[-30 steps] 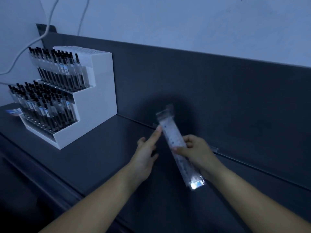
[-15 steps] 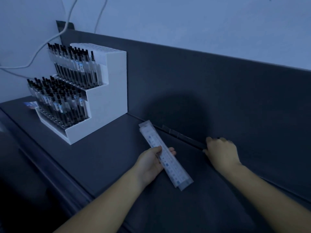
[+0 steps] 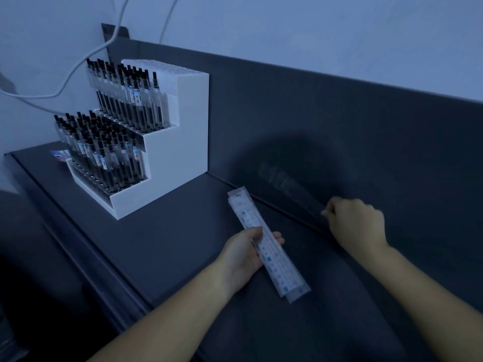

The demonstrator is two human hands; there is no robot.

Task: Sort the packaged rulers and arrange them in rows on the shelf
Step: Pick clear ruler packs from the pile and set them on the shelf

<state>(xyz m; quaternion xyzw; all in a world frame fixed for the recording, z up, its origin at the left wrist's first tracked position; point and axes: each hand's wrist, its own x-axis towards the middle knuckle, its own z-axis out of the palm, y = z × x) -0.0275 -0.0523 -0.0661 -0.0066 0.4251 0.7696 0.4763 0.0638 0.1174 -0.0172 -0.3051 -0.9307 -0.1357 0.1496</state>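
My left hand (image 3: 243,254) grips a small stack of packaged rulers (image 3: 271,253), clear sleeves with pale printed scales, held slantwise just above the dark shelf (image 3: 170,244). My right hand (image 3: 356,226) is at the back of the shelf with its fingers curled. It pinches the near end of another clear packaged ruler (image 3: 285,182), which is faint and leans along the dark back panel (image 3: 339,126). Its far end points toward the left.
A white stepped display stand (image 3: 177,142) full of black-capped pens (image 3: 117,100) occupies the shelf's left rear. A small blue-printed item (image 3: 59,154) lies behind it. White cables (image 3: 78,66) hang on the wall. The shelf's front edge (image 3: 104,259) runs diagonally at left.
The ruler stack passed from my right hand to my left. My right hand took one clear ruler to the back of the shelf, and it now leans against the back panel.
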